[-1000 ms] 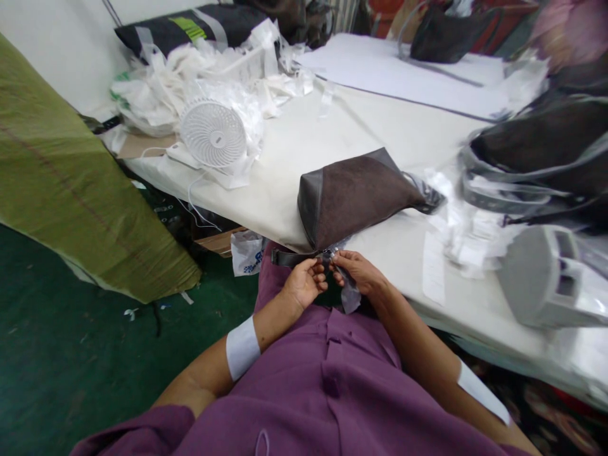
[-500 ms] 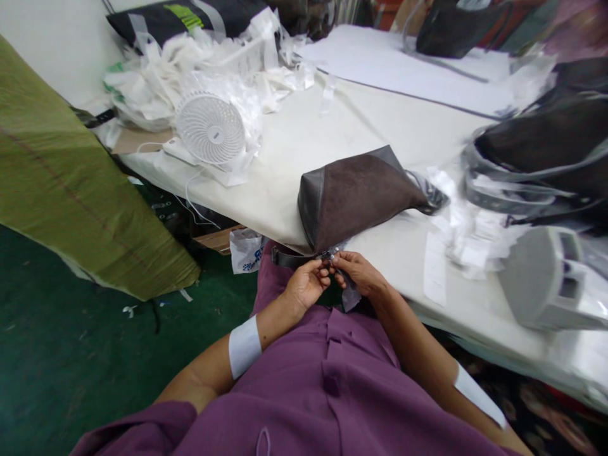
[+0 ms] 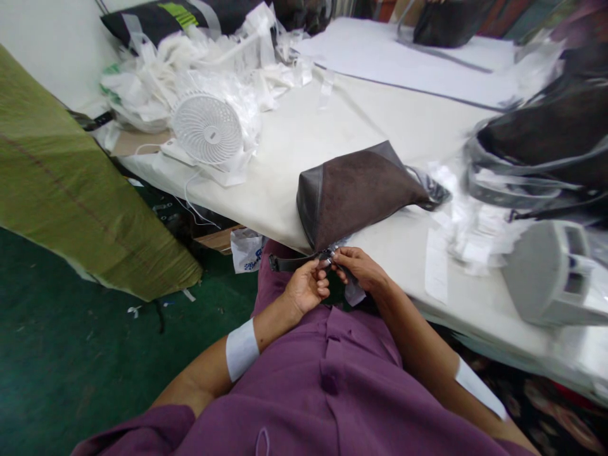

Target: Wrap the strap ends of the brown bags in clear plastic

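Left hand [image 3: 306, 288]: strap [image 3: 287, 263] pinched between thumb and index finger, other fingers loosely curled. Right hand [image 3: 361, 269]: thumb and index finger closed on a small shiny fitting [image 3: 333, 253] at the strap, other fingers bent beneath; its exact form is too small to be read. A piece of plastic wrap [image 3: 354, 292] is seen hanging below the right fingers. Both hands are held close together over the lap, just short of the near edge of the table [image 3: 280, 161].

The brown bag [image 3: 365, 190] is laid on its side on the table, its lower corner at that edge, just beyond the hands. Room is left between bag and fan [image 3: 209, 130], and behind the bag up to the white sheet [image 3: 408, 66]. The right side is crowded by papers [image 3: 436, 266], plastic and a grey device [image 3: 536, 272].
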`<state>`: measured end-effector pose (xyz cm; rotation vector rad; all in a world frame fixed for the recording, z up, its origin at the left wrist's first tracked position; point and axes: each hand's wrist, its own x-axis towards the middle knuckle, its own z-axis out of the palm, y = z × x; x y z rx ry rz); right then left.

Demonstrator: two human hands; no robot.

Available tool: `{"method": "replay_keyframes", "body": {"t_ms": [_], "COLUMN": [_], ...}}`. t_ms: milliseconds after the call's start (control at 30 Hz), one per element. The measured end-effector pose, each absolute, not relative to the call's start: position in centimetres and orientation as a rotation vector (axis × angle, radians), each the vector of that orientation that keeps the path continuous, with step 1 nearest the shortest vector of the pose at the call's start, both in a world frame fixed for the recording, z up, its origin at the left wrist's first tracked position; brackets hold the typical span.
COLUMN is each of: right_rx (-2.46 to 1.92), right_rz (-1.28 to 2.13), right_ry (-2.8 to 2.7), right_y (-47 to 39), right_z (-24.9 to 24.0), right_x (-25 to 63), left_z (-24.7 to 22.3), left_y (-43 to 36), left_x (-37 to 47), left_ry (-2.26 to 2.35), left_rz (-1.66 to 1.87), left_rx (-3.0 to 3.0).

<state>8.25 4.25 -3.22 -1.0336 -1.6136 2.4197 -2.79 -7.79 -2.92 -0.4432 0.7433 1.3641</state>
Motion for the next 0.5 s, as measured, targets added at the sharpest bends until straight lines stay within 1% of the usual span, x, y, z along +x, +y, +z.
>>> {"method": "replay_keyframes", "body": {"t_ms": [167,300,500], "right_rx": [-1.047,-1.012,-1.013], "right_rz": [2.399,2.398,2.412], "right_ry": [-1.626,-1.626,-1.624], "right_y": [4.3,4.3,4.4], "right_z": [-3.3,-3.6,-3.7], "right_x": [8.4,8.4,8.7], "left_z": [-3.9,-4.4,-4.5], "left_y": [-7.9,-8.0,-7.7], "left_x": [-2.5,-2.0,-1.7], "left_ry": [0.804,0.887,0.867], "left_rz": [1.370,1.439,1.520], "left_rx": [-0.363,-0.303,-0.328]}}
